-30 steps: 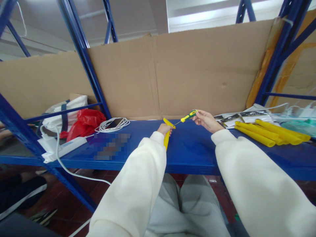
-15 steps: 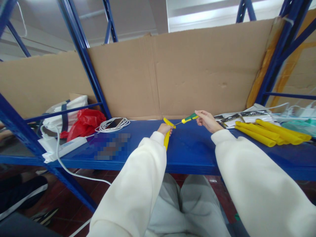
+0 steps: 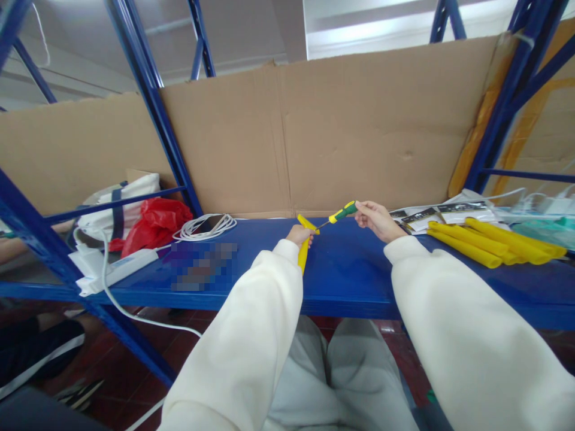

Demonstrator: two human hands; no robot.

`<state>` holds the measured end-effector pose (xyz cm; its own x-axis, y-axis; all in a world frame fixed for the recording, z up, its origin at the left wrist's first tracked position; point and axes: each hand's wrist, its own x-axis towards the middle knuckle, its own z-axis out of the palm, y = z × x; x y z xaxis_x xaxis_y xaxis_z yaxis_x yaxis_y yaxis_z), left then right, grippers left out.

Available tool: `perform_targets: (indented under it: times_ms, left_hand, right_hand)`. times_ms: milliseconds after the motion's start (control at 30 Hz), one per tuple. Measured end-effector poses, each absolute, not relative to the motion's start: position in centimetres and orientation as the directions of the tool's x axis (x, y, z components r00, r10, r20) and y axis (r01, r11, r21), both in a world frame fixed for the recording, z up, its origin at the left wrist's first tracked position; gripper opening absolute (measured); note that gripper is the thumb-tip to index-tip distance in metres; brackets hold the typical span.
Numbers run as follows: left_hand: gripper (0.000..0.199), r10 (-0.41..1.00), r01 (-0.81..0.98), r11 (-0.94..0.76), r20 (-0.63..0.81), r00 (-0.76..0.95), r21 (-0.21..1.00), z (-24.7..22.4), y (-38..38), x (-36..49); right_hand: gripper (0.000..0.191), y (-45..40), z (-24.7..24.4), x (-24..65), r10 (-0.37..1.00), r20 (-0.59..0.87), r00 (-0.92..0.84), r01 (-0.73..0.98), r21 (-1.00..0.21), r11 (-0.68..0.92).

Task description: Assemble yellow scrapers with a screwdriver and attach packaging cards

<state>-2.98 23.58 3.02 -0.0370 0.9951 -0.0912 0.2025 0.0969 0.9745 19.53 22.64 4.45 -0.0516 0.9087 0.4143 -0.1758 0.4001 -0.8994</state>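
Note:
My left hand (image 3: 298, 234) is wrapped round a yellow plastic piece (image 3: 303, 257), whose upper end slants out above the fingers; most of its middle is hidden by the hand. In my right hand (image 3: 375, 219) the fingertips pinch the end of a green and yellow screwdriver (image 3: 344, 212). The screwdriver tilts down to the left, and its thin metal shaft reaches the yellow piece beside my left fingers. Whether the tip sits on a screw is too small to tell.
Several yellow tubes (image 3: 489, 242) lie at the right by printed packets (image 3: 465, 211). A coiled white cable (image 3: 205, 227), red plastic bag (image 3: 155, 222) and white power strip (image 3: 119, 269) are at the left of the blue shelf (image 3: 350, 281). Cardboard (image 3: 359, 131) stands behind.
The screwdriver's handle has turned about its axis and shifted slightly left and down, with my right hand following. My left hand and the yellow piece stay put. Another person's arm shows more at far left.

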Motion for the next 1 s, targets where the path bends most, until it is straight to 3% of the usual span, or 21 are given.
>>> perform_targets:
  times_ms: [167, 333, 633, 833, 1000]
  left_hand:
    - [0.013, 0.993, 0.228, 0.111, -0.099, -0.063, 0.967, 3.09, 23.51, -2.64]
    - [0.021, 0.986, 0.229, 0.142, -0.118, -0.115, 0.963, 3.31, 23.24, -2.17]
    - [0.019, 0.987, 0.226, 0.136, -0.113, -0.11, 0.965, 3.09, 23.51, -2.24]
    - [0.01, 0.99, 0.232, 0.128, -0.109, -0.092, 0.964, 2.98, 23.65, -2.25]
    - [0.02, 0.989, 0.233, 0.127, -0.107, -0.098, 0.964, 3.17, 23.53, -2.16]
  right_hand:
    - [0.044, 22.79, 4.44, 19.46, 0.925, 0.38, -0.009, -0.167, -0.912, 0.373]
    - [0.039, 22.83, 4.35, 19.44, 0.934, 0.358, -0.021, -0.16, -0.923, 0.35]
    - [0.032, 22.56, 4.47, 19.42, 0.909, 0.397, -0.128, -0.211, -0.906, 0.366]
    - [0.04, 23.26, 4.16, 19.47, 0.908, 0.419, -0.028, -0.179, -0.895, 0.408]
    - [0.039, 23.21, 4.16, 19.48, 0.915, 0.403, -0.032, -0.169, -0.904, 0.392]
